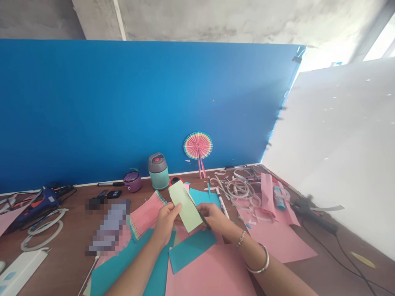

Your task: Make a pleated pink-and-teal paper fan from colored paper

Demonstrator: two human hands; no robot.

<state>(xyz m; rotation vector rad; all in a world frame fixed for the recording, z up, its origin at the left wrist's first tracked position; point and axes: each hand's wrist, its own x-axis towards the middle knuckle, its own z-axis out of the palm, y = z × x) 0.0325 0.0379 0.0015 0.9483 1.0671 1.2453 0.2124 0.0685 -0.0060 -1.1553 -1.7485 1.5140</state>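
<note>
A pale green paper strip [185, 205] is pinched along its left edge by my left hand [166, 218], fingers closed. My right hand [212, 218] is closed on scissors [203, 220], whose dark handle shows at the fingers and whose blade lies along the strip's right edge. Below both hands a teal paper rectangle [191, 250] rests on a large pink sheet [212, 271]. Left of my left hand lies a pleated pink paper [146, 216] with coloured edges. Under my left forearm is a bigger teal sheet [123, 267].
A round pleated paper fan [198, 146] leans on the blue partition [123, 102]. A teal flask [159, 174] and purple cup [132, 181] stand at the back. Curled white strips [240, 187] and a glue gun [317, 218] lie right; another glue gun [41, 203] and a power strip [23, 271] lie left.
</note>
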